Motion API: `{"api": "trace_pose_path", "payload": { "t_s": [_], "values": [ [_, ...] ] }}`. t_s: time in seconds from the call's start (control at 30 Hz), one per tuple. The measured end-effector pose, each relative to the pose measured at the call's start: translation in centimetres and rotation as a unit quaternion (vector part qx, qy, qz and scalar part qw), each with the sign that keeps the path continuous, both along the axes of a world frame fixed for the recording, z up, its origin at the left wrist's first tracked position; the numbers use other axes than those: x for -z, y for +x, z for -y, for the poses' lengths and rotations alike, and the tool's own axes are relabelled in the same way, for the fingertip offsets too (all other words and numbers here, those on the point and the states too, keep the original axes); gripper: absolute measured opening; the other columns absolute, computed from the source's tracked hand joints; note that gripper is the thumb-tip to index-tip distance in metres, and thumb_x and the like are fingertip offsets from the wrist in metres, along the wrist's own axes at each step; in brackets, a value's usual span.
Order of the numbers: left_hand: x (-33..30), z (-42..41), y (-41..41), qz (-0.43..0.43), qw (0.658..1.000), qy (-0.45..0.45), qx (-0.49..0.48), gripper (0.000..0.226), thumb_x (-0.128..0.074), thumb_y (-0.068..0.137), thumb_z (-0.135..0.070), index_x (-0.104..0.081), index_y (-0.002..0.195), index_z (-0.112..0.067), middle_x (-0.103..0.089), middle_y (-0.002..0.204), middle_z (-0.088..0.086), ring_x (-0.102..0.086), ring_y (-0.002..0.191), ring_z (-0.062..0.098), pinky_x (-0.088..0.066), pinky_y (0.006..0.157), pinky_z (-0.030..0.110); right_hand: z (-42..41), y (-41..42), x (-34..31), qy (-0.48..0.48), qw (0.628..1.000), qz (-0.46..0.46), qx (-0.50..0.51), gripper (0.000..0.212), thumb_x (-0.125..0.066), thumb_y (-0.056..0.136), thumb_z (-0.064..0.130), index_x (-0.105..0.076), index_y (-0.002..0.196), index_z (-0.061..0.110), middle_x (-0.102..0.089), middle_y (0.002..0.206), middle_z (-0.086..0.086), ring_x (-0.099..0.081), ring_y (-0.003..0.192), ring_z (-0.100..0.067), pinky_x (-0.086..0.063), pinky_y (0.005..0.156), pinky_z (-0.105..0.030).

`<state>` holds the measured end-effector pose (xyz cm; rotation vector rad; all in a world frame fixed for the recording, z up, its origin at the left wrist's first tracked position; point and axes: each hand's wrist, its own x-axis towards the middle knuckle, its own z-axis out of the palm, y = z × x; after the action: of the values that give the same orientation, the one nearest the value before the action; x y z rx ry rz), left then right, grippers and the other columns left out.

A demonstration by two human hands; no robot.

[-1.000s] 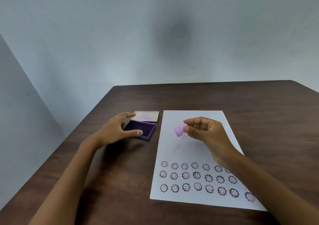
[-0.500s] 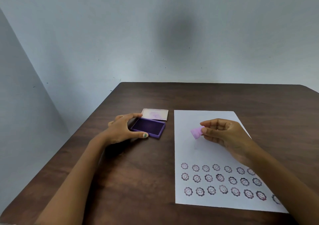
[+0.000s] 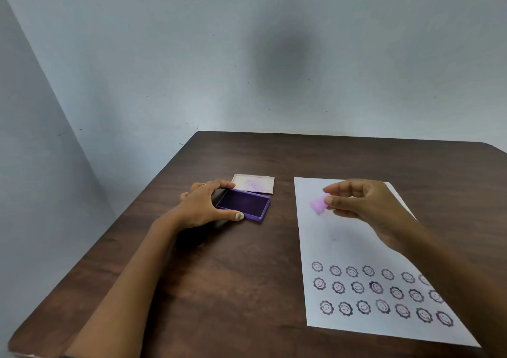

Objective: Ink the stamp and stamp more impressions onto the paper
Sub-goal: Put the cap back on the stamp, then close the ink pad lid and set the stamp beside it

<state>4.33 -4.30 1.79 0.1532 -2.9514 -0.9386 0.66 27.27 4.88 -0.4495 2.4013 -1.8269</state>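
- My right hand (image 3: 365, 204), right of centre frame, pinches the small pink stamp (image 3: 318, 206) between thumb and fingertips; the stamp hangs in the air over the upper part of the paper (image 3: 343, 242), not touching it; its face is blurred, so I cannot tell how much ink it carries.
- My left hand (image 3: 204, 206), centre-left, is curled around the near-left corner of the open purple ink pad (image 3: 243, 203), thumb on the front edge, fingers on the far edge; it grips the case to steady it.
- Step in hand, as I judge it: carry the stamp leftward to the pad; come down flat, press lightly and evenly, lift straight up so that the case stays put.
- Paper: three rows of smiley flower impressions (image 3: 356, 287) in the lower right; the blank area above them looks like the place for the next row; keep spacing even.
- Nearby: the pad's pale lid (image 3: 253, 183) lies just behind the pad; the dark wooden table (image 3: 219, 275) between paper and pad is bare, so nothing blocks the route.
- Risk: my right forearm crosses the printed rows; smearing is possible if it drops.
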Motion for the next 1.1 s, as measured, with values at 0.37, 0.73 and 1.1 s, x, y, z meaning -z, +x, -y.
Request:
{"api": "trace_pose_path", "payload": {
  "t_s": [0.37, 0.73, 1.1],
  "values": [
    [-0.3, -0.1, 0.3, -0.020, 1.000, -0.001, -0.001, 0.076, -0.076, 0.061, -0.059, -0.044, 0.129, -0.043, -0.045, 0.119, -0.012, -0.028, 0.131, 0.018, -0.020, 0.101, 0.036, 6.8, -2.4, 0.4, 0.241, 0.946, -0.213, -0.026, 0.021, -0.070, 0.080, 0.017, -0.070, 0.098, 0.007, -0.071, 0.099, -0.009, -0.056, 0.077, -0.009, -0.037, 0.058, -0.007],
    [0.1, 0.2, -0.1, -0.015, 1.000, -0.023, 0.005, 0.078, -0.073, 0.061, -0.064, -0.044, 0.131, -0.042, -0.050, 0.131, -0.012, -0.029, 0.129, 0.016, -0.020, 0.099, 0.039, 7.3, -3.3, 1.4, 0.288, 0.929, -0.227, -0.044, 0.033, -0.072, 0.078, 0.030, -0.065, 0.107, 0.015, -0.069, 0.107, -0.005, -0.058, 0.085, -0.012, -0.043, 0.069, -0.020],
    [0.1, 0.4, -0.4, -0.005, 0.999, -0.032, 0.009, 0.073, -0.073, 0.061, -0.064, -0.045, 0.124, -0.040, -0.049, 0.122, -0.014, -0.032, 0.124, 0.013, -0.021, 0.096, 0.037, 11.1, -6.3, -1.3, 0.300, 0.928, -0.204, -0.086, 0.020, -0.059, 0.087, 0.019, -0.068, 0.099, 0.005, -0.070, 0.103, -0.011, -0.058, 0.081, -0.014, -0.043, 0.070, -0.023]
  ]
}}
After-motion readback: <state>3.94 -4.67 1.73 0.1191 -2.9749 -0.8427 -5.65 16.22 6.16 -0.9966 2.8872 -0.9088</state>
